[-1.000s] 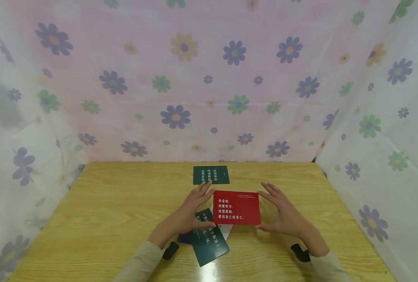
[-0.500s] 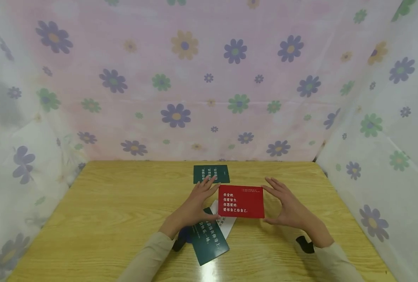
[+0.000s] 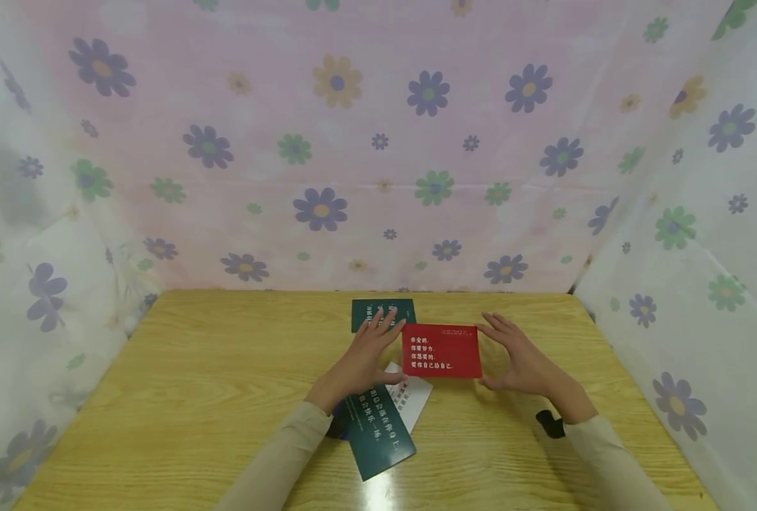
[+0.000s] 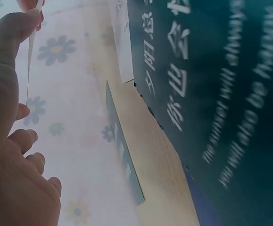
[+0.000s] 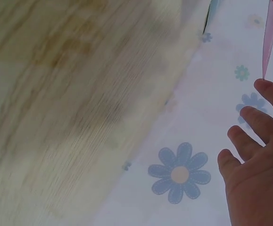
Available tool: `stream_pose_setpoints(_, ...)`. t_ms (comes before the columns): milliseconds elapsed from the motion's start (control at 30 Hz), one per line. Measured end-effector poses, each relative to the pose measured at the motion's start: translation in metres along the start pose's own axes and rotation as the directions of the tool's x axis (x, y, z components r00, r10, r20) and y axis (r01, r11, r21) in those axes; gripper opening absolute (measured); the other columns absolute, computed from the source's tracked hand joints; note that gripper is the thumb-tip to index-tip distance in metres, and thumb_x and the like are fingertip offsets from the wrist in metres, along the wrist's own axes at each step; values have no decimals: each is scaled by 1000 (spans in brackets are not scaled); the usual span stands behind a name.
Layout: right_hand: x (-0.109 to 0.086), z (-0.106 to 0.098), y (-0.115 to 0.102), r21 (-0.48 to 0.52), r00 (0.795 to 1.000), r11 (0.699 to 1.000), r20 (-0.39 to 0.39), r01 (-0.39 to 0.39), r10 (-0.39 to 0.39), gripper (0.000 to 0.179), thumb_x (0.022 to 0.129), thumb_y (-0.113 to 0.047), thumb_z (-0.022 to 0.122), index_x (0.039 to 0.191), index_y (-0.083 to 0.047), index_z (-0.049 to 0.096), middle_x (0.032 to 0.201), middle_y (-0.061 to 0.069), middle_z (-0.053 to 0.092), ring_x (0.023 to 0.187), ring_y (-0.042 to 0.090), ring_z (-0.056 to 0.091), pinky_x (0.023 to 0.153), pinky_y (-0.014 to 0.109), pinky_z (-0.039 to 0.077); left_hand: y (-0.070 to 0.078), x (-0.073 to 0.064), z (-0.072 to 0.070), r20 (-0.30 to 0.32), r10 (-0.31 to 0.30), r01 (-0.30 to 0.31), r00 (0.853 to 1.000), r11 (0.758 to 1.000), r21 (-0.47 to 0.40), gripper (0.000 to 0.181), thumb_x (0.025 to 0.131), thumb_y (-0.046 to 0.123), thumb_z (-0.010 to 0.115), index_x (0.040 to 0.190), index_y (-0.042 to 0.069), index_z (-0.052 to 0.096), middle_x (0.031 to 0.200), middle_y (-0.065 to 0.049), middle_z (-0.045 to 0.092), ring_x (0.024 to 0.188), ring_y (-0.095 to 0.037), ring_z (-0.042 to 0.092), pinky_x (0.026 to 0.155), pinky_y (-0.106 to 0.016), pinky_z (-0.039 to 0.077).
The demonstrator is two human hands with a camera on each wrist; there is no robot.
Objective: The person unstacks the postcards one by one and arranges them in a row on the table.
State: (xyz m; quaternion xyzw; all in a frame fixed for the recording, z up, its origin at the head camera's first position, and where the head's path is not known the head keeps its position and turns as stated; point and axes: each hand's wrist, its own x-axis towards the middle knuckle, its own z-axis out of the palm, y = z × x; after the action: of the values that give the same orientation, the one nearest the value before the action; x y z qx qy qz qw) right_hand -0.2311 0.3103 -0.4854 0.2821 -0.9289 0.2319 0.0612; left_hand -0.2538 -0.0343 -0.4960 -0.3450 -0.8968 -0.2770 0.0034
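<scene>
A red card (image 3: 442, 353) printed with white characters is held up above the table by both hands. My left hand (image 3: 364, 360) pinches its left edge between thumb and index finger, the other fingers spread. On the opposite edge, my right hand (image 3: 525, 362) grips the corners the same way. Seen edge-on in the right wrist view, the card (image 5: 269, 37) is a thin pink strip at the index fingertip. Below my left hand, a dark green card (image 3: 381, 436) overlaps a white card (image 3: 419, 403). Something blue lies partly hidden under the left wrist.
Another dark green card (image 3: 407, 305) lies sideways near the table's back edge, partly covered by my left fingers in the head view. Flower-patterned cloth (image 3: 327, 163) rises behind the wooden table (image 3: 212, 383) and along both sides.
Both hands have carried the red card forward and slightly right, away from the lower green card. More of the white card shows now. The cards on the table stay put.
</scene>
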Motion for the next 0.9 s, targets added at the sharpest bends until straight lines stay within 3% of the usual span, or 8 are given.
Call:
stream_pose_setpoints(333,14,-2,21,-27,1000,1000,23,-16,16,94,68,-25,93,145,6,50,157,34,34,143,59,28,110,77,29,-5,26,6,32,-13,13,999,1000,23,98,85,41,83,159,3,31,169,-19,18,156,-44,8,123,-67,13)
stream_pose_setpoints(467,23,-3,30,-20,997,998,53,-58,59,94,70,-23,91,147,8,46,158,36,30,145,58,25,111,77,26,-6,36,7,68,-77,77,995,997,2,97,88,44,79,162,10,26,171,-11,12,158,-35,0,127,-59,6)
stream_pose_setpoints(567,31,-2,36,-44,995,996,67,-76,79,94,70,-21,89,147,9,45,158,37,30,145,59,24,111,77,26,-7,46,8,85,-112,111,990,994,16,97,89,45,78,163,13,23,172,-6,10,159,-30,-4,128,-53,2)
stream_pose_setpoints(767,45,-4,46,-122,993,989,82,-79,89,93,67,-24,88,144,9,48,155,39,33,142,61,26,110,80,23,-15,66,12,79,-99,93,992,993,76,96,88,44,79,161,9,29,171,-12,12,158,-35,2,128,-55,5)
stream_pose_setpoints(900,55,-8,49,-186,980,976,143,-113,141,93,68,-28,91,144,8,49,155,39,33,143,60,26,111,80,22,-20,75,15,103,-109,103,989,993,63,94,88,44,78,161,8,30,171,-13,12,158,-36,2,128,-55,8)
